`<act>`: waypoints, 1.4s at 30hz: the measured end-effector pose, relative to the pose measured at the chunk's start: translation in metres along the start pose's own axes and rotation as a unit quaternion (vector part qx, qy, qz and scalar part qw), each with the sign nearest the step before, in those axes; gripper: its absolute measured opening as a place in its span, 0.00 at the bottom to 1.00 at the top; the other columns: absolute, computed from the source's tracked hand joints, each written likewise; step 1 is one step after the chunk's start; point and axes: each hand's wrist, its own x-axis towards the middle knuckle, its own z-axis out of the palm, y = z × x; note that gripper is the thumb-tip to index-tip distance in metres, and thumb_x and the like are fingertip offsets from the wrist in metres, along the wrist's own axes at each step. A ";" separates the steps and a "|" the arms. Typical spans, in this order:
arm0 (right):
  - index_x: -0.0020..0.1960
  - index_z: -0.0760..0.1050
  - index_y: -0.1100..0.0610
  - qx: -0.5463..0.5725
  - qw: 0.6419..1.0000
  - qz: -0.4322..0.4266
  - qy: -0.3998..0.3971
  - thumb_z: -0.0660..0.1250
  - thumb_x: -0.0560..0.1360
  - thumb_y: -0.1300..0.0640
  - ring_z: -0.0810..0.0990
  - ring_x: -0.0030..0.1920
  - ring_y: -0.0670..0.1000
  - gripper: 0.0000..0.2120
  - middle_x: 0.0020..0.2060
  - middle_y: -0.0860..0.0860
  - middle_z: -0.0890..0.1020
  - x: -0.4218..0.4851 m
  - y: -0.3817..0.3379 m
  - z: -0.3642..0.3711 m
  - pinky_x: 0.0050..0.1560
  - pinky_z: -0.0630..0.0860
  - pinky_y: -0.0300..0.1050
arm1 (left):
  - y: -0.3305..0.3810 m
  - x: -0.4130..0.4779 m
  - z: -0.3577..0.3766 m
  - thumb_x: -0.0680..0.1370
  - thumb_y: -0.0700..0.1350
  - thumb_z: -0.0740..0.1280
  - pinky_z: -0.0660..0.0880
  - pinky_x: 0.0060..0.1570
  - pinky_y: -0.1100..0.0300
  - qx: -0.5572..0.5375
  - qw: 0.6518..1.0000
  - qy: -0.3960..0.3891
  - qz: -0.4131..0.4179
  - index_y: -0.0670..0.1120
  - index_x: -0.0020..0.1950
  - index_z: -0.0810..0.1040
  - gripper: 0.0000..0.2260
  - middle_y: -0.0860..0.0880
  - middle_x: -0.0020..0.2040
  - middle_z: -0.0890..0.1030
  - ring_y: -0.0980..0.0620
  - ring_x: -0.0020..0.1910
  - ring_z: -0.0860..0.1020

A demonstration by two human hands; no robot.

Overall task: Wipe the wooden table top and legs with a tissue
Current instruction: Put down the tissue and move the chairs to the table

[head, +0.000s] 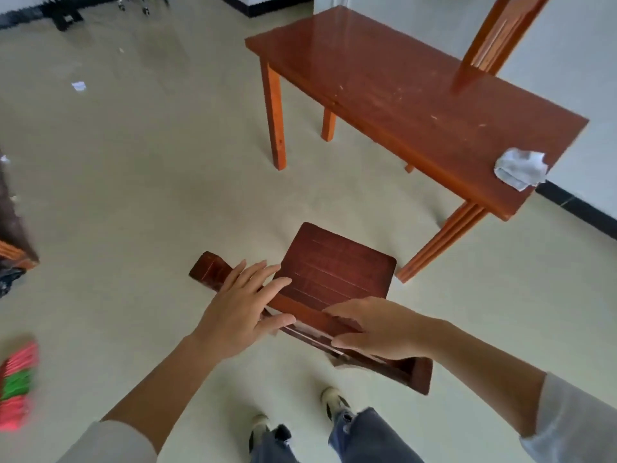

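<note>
The reddish wooden table (384, 81) stands at the upper right, with a slim leg (275, 121) at its left corner and a ridged leg (440, 243) at its near corner. A crumpled white tissue (521, 168) lies on the table top near the right end, far from both hands. Directly in front of me is a dark wooden chair (337, 265). My left hand (240, 312) rests on the chair's top rail with its fingers spread. My right hand (380, 329) is wrapped around the same rail further right.
A second chair's back (494, 38) rises behind the table. A white wall with black skirting (574, 205) runs along the right. A paper scrap (78, 85) lies on the tiled floor. Dark furniture (13, 228) and a pink-green object (16, 385) sit at the left edge.
</note>
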 end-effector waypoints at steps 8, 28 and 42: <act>0.68 0.55 0.49 -0.062 0.988 0.111 0.091 0.63 0.79 0.53 0.79 0.50 0.51 0.23 0.60 0.49 0.75 -0.004 -0.034 0.045 0.52 0.78 0.46 | -0.021 0.010 0.011 0.75 0.69 0.48 0.58 0.70 0.47 -0.023 0.997 0.041 0.064 0.48 0.54 0.77 0.30 0.46 0.68 0.73 0.44 0.71 0.66; 0.68 0.57 0.55 -0.139 0.963 0.152 0.174 0.62 0.79 0.55 0.78 0.38 0.53 0.21 0.49 0.53 0.75 0.108 0.017 -0.072 0.40 0.80 0.52 | -0.109 0.193 -0.031 0.73 0.71 0.43 0.65 0.65 0.43 0.019 0.992 0.035 0.120 0.48 0.56 0.78 0.36 0.46 0.63 0.77 0.42 0.65 0.72; 0.70 0.57 0.57 -0.156 0.951 0.168 0.206 0.66 0.76 0.59 0.78 0.37 0.52 0.27 0.49 0.53 0.76 0.207 0.097 -0.172 0.35 0.80 0.48 | -0.164 0.355 -0.041 0.71 0.70 0.45 0.61 0.67 0.45 0.028 0.992 0.026 0.124 0.50 0.63 0.74 0.34 0.47 0.66 0.74 0.44 0.67 0.69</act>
